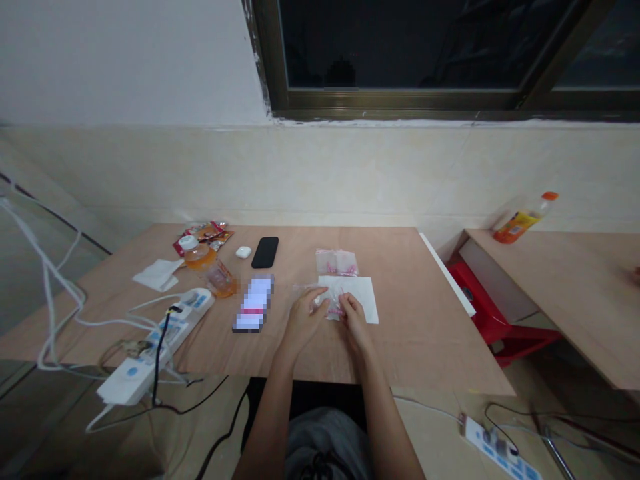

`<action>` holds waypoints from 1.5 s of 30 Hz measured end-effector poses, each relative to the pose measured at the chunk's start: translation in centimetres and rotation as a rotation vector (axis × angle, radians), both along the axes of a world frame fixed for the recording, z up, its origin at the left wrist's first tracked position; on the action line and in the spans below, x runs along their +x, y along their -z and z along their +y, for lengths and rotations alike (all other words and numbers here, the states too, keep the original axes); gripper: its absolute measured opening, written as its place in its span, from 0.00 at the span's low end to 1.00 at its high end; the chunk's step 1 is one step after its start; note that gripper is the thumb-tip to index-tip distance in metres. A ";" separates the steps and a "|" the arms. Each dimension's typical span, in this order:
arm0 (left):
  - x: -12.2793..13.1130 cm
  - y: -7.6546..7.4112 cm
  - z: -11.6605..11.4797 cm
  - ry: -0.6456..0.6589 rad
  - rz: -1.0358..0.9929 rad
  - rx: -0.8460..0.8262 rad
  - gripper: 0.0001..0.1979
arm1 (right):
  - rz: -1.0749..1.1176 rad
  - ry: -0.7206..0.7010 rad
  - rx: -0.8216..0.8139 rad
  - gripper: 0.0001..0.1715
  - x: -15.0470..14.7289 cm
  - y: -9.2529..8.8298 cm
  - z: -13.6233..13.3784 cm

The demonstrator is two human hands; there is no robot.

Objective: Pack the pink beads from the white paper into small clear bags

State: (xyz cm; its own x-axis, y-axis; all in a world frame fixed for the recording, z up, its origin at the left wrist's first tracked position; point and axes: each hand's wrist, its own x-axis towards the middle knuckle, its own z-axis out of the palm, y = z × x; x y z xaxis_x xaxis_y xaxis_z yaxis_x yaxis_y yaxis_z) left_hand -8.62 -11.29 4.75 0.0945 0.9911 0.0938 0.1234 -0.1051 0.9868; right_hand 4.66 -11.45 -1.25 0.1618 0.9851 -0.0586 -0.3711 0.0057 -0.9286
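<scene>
A plywood tabletop fills the middle of the view. To its right stands a second wooden tabletop, with a red plastic stool between them. An orange-capped bottle lies on that second top, its yellow label too small to read. A white power strip with a black cable sits near the left edge of the plywood. Farther along are a pixelated, unreadable item, a black phone, foil wrappers, a tissue, and a white earbud case. Over a white paper sheet, the fingers of the left hand and right hand are closed on a clear plastic bag with pink print. A similar pink-printed bag lies flat, touching the sheet's far edge.
</scene>
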 end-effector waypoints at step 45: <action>-0.9 -1.5 -0.2 -0.114 0.018 -0.040 0.20 | 0.661 -0.233 -0.314 0.28 -1.4 0.5 1.2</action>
State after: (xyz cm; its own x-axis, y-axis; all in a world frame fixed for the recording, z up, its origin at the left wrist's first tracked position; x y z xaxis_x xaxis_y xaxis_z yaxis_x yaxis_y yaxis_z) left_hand -9.51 -11.51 6.24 -0.0176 0.9984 0.0537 0.1500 -0.0504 0.9874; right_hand 3.27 -10.23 -1.72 -0.2135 0.9108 -0.3534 -0.8092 -0.3675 -0.4583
